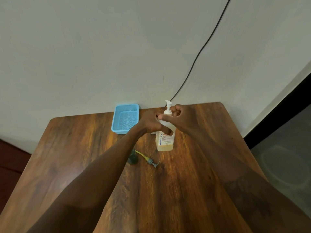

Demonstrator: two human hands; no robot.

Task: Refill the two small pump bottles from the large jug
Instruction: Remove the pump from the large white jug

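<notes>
A white pump bottle [164, 142] with a printed label and a little amber liquid at its bottom stands upright on the wooden table [193, 182]. My left hand [152, 122] wraps its shoulder from the left. My right hand [180, 117] closes around its neck collar below the white pump head [168, 103]. Nearer me, a loose grey pump head with a yellow dip tube [148, 159] lies flat on the table beside a small dark bottle [133, 158], partly hidden by my left forearm. Something white [153, 133] peeks out behind my left hand. No large jug is in view.
A light blue mesh tray [125, 119] sits at the table's far edge against the wall, left of the bottle. A black cable [198, 54] runs down the wall behind the table. A dark floor lies to the right of the table.
</notes>
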